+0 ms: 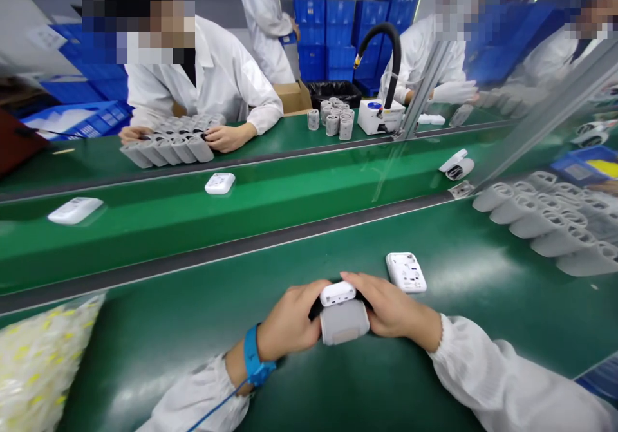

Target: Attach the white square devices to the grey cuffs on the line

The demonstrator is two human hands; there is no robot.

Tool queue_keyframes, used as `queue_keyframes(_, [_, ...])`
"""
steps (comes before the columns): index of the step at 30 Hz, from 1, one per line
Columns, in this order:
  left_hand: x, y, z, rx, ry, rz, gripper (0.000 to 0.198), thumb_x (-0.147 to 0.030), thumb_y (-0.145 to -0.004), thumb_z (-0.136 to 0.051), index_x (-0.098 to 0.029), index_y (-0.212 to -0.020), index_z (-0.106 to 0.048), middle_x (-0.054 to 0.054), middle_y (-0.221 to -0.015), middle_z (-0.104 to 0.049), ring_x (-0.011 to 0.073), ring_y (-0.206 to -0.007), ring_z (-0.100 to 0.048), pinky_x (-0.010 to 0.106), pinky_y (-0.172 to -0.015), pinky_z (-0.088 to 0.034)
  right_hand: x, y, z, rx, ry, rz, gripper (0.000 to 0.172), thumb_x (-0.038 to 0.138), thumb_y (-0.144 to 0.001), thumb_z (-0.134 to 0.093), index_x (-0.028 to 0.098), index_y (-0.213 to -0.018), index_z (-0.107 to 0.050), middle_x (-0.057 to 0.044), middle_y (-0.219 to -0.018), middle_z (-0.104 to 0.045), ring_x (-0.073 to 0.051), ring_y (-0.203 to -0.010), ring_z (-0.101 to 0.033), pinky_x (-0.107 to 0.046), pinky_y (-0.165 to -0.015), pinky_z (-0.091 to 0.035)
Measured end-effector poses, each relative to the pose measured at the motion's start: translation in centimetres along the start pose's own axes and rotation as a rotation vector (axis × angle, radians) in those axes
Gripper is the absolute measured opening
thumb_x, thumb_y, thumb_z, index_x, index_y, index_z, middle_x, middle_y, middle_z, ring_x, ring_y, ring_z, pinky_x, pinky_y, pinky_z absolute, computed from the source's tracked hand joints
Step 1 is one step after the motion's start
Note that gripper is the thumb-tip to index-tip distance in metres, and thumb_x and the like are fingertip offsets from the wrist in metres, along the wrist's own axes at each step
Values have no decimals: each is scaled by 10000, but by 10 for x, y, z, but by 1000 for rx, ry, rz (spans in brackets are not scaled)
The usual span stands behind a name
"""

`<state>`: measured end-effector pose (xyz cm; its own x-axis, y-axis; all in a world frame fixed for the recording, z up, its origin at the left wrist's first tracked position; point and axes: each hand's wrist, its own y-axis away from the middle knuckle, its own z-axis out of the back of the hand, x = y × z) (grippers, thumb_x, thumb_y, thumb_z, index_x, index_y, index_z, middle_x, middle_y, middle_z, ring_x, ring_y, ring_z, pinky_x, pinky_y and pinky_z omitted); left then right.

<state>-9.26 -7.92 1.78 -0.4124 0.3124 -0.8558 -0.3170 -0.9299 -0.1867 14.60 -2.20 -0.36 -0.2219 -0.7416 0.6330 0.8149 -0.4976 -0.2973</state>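
My left hand point(292, 319) and my right hand point(389, 306) grip the two sides of a small white device point(338, 293) with a grey cuff point(344, 322) rolled beneath it. Black material shows between the device and my fingers on both sides. The pair is held over the green table, near the middle of the view. A blue strap with a cord circles my left wrist. Just beyond my right hand, another white device point(406, 272) lies on the table, its compartment side facing up.
A bag of white and yellow pieces point(46, 361) lies at left. Grey cuffs point(555, 226) stand in rows at right. Beyond the table edge, white devices point(220, 183) sit on a green belt point(290, 184). Across it, a person handles grey cuffs point(168, 149).
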Motion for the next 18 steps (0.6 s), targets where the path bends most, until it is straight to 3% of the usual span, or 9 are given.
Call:
queue_keyframes(5, [4,-2,-7,-99,-13,-15,349,-158,-681,-687,-223,-1023,-657,19,-789,-689,172,-645,-593,255,-612,-382,5,-8,-5,-81,-9,-5,782,124,-809,-531,208,-1531,-242,-177,-1272,-603,-318,-1060,-631,-465,-867,-541])
queue_keyframes(10, [0,-5,-10,-150,23,35,285,-218,-670,-735,-209,-940,-645,-2,-734,-651,146,-611,-544,236,-583,-367,6,-13,-1,-60,-63,-76,797,108,-805,-554,253,-1533,-263,-143,-1403,-538,-311,-1196,-586,-460,-972,-509])
queue_keyframes(15, [-6,-7,-4,-102,208,56,382,-166,-774,-651,-213,-1153,-638,69,-1007,-717,231,-881,-676,303,-790,-514,0,-15,9,-24,-114,-135,651,168,-918,-518,278,-1527,-316,-105,-1486,-485,-283,-1316,-515,-477,-1077,-444])
queue_keyframes(18, [-5,-8,-3,-62,277,41,470,-160,-788,-651,-215,-1253,-615,104,-1125,-702,274,-1023,-676,359,-907,-520,-1,-16,12,18,-133,-141,637,172,-931,-510,278,-1530,-321,-92,-1506,-467,-269,-1340,-496,-471,-1107,-419])
